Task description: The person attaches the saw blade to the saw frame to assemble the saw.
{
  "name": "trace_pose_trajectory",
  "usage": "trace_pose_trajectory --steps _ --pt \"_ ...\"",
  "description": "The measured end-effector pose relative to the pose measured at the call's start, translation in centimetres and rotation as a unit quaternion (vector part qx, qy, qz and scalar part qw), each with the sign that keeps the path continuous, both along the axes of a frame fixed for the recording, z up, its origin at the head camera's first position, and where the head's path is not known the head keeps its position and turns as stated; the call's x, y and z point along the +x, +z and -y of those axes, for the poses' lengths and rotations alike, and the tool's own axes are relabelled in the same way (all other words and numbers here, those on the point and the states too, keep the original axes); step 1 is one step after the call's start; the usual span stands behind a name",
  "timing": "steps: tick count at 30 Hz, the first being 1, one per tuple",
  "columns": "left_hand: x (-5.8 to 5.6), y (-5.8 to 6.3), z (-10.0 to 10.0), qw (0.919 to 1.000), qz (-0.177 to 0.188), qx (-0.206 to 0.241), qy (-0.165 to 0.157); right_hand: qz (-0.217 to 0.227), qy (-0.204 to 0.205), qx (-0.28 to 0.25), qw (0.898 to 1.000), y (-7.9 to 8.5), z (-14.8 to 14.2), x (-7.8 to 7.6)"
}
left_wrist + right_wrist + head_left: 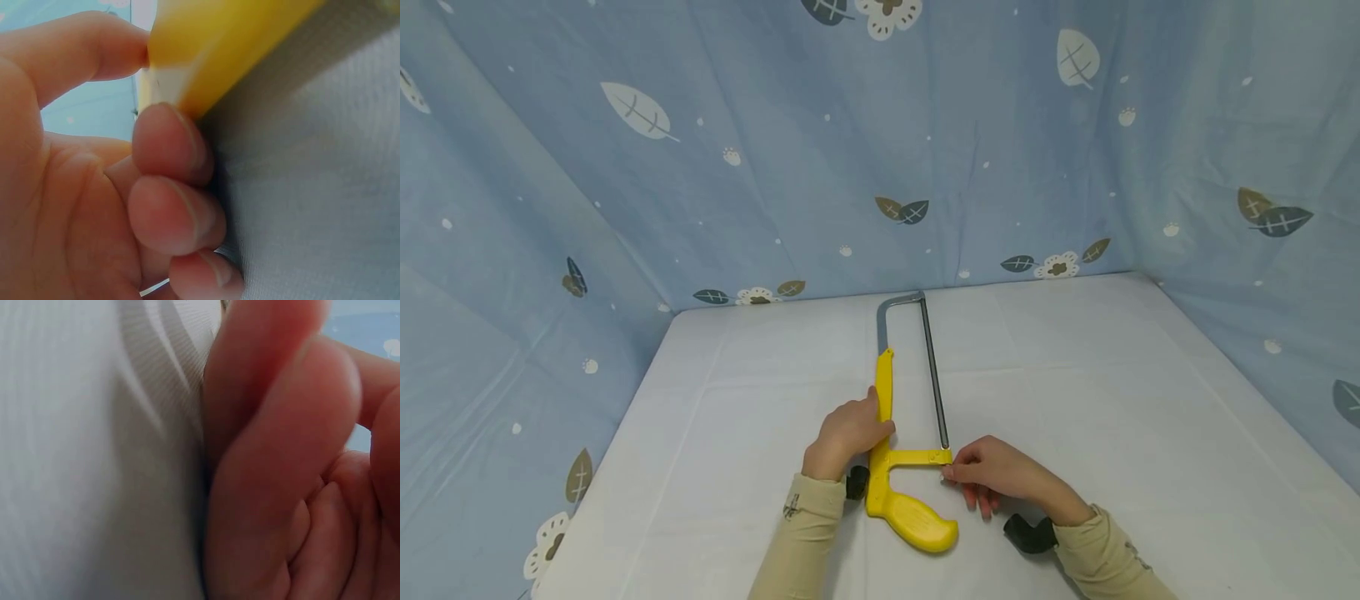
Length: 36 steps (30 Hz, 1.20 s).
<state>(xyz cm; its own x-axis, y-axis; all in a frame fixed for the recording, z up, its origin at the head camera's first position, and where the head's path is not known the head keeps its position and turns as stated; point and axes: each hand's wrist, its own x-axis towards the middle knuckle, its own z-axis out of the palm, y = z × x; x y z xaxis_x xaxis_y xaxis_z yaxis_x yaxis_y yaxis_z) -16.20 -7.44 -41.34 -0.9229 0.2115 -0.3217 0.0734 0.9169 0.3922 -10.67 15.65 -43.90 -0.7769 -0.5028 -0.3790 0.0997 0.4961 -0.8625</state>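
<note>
A hacksaw with a yellow handle and a grey front bow lies flat on the white-covered table, its blade running along the right side. My left hand holds the yellow spine, thumb on one side and fingertips curled against the other. At the near end of the blade, my right hand pinches with thumb and forefinger just below the yellow crossbar. Whatever small part sits between those fingertips is hidden. The right wrist view shows curled fingers close against the white cloth, without the saw.
White cloth covers the table. Behind and at both sides hangs a blue curtain with leaf and flower prints, meeting the table's back edge. Black wrist-worn pieces sit close to the tabletop by the cuffs.
</note>
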Motion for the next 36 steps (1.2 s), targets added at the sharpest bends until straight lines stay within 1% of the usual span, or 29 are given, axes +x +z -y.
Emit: trace_pose_trajectory --steps 5,14,23,36 --pt "0.02 -0.13 -0.01 1.0000 -0.001 0.000 -0.002 0.000 -0.001 -0.005 1.000 -0.25 -0.27 -0.05" --pt "-0.04 -0.28 -0.08 1.0000 0.001 -0.002 0.003 -0.002 -0.016 -0.013 1.000 -0.12 -0.39 0.13" --pt "-0.13 -0.22 -0.11 0.9999 0.001 -0.010 0.000 -0.007 -0.013 -0.003 1.000 -0.05 -0.43 0.09" --pt "0.03 -0.04 -0.18 1.0000 0.002 -0.005 0.006 -0.001 -0.009 0.000 1.000 0.07 -0.09 0.17"
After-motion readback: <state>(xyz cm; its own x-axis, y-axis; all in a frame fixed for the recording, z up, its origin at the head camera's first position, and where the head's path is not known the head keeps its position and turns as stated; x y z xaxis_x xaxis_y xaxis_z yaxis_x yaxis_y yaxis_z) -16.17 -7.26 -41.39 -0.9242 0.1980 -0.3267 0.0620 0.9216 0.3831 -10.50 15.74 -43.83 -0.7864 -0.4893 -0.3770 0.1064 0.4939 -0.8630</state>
